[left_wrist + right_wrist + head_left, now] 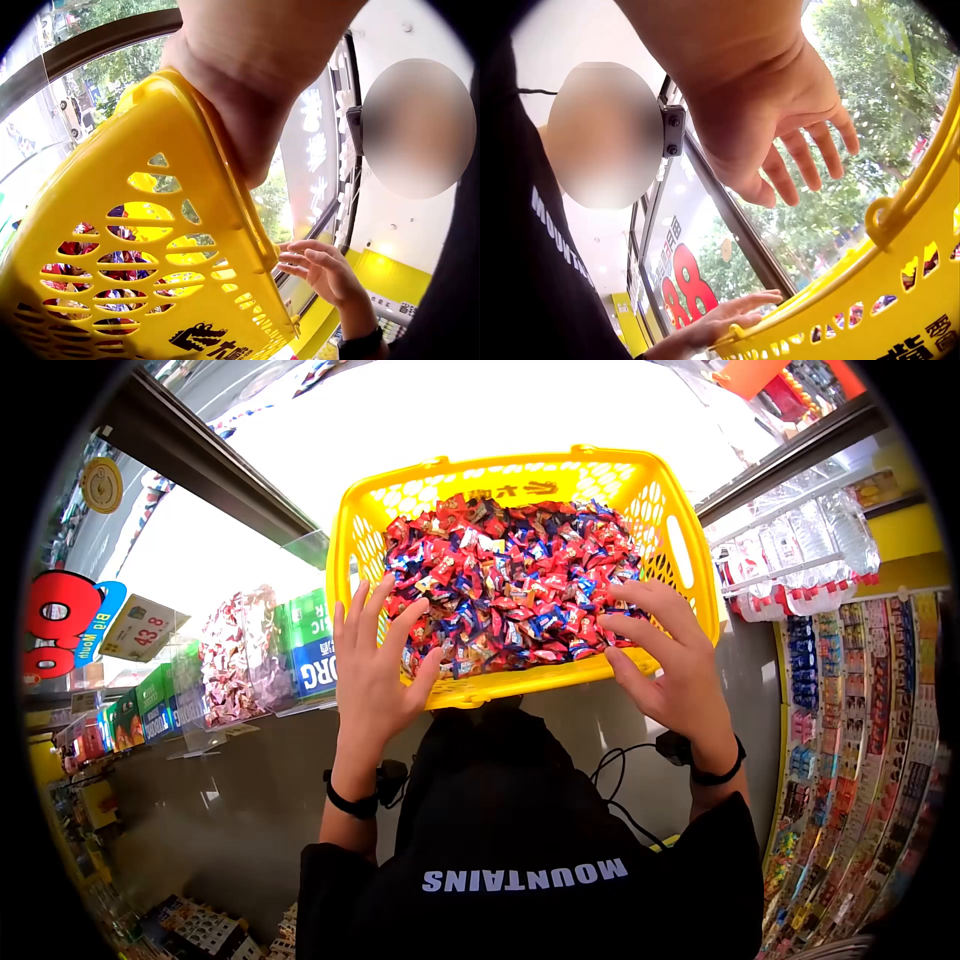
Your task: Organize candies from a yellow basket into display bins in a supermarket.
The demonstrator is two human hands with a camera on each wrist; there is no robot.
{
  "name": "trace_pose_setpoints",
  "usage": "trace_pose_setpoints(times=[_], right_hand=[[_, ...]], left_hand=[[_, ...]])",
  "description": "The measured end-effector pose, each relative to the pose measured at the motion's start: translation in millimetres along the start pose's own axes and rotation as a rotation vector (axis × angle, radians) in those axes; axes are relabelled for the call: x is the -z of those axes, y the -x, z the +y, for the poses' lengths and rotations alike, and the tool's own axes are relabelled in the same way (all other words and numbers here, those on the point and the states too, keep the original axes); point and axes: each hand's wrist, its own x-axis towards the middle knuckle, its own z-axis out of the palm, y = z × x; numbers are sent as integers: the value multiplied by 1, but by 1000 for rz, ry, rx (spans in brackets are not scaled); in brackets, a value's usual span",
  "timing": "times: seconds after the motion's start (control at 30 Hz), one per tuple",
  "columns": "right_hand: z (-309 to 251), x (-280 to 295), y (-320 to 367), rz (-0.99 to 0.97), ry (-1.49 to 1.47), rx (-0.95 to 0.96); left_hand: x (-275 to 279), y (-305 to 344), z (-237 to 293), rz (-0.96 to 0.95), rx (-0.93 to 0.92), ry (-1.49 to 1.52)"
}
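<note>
A yellow plastic basket (530, 688) full of wrapped candies (515, 585) stands in front of the person, its sides pierced with holes. The wrappers are mostly red and blue. Over the basket's near left corner is the left hand (378, 660), fingers spread and pointing forward, thumb toward the candies. The right hand (672, 660) hovers at the near right side, with loosely bent fingers over the candies. In the right wrist view, the right hand (780, 127) shows above the basket rim (840, 270) with nothing in its grasp.
Left of the basket, a ledge holds bagged goods (240, 655), green boxes (312, 640) and a price card (143, 628). Bottled water packs (800, 550) and shelves of small packets (860, 760) line the right. Black cables (615, 760) hang near the person's right side.
</note>
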Motion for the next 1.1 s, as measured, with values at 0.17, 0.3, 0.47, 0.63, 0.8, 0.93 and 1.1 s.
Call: trace_pose_setpoints(times=[0.17,0.3,0.47,0.63,0.8,0.93,1.1], right_hand=[[-15,4,-53,-121,-37,102],[-4,-34,-89,-411,25,67],[15,-104,-106,-813,351,42],[36,-150,-89,-784,549,184],[38,-146,-101,-713,517,169],[2,-97,-121,-692,244,78],[-41,-72,-73,-291,-27,191]], left_hand=[[-1,0,-2,-9,-15,4],[-1,0,-2,-19,-31,13],[-4,1,-5,-6,-42,16],[-6,3,-8,39,-48,42],[-10,4,-9,61,-40,60],[-8,4,-9,52,-36,69],[-1,4,-13,65,-135,161]])
